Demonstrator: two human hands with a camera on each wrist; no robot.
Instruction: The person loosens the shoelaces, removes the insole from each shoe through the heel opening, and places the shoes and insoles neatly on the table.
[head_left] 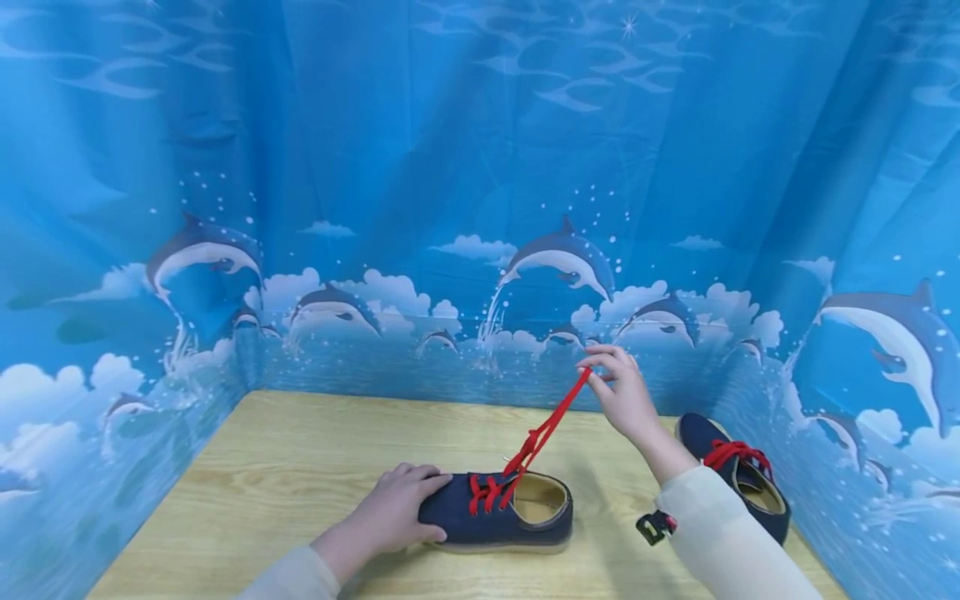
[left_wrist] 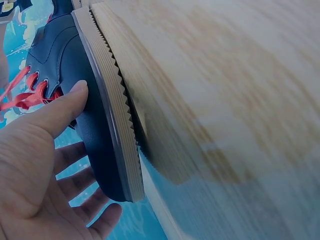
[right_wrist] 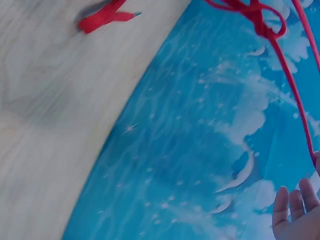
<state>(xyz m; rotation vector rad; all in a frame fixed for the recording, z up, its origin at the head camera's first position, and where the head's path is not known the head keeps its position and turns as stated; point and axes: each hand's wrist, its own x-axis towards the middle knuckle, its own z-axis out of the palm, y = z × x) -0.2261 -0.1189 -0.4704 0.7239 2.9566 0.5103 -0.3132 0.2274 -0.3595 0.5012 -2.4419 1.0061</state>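
Room over the tabletop [head_left: 300,442] at left — raised red laces [head_left: 567,405] and another shoe [head_left: 729,469] as obstacles rightward.

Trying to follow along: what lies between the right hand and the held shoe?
In the head view, red lace runs from the held shoe up to the right hand.

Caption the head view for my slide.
Left hand grips a navy shoe by its toe while the right hand pinches its red lace aloft; second shoe at right.

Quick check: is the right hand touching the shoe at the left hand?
Apart. The head view shows the right hand well clear of the shoe, with the lace stretched between them.
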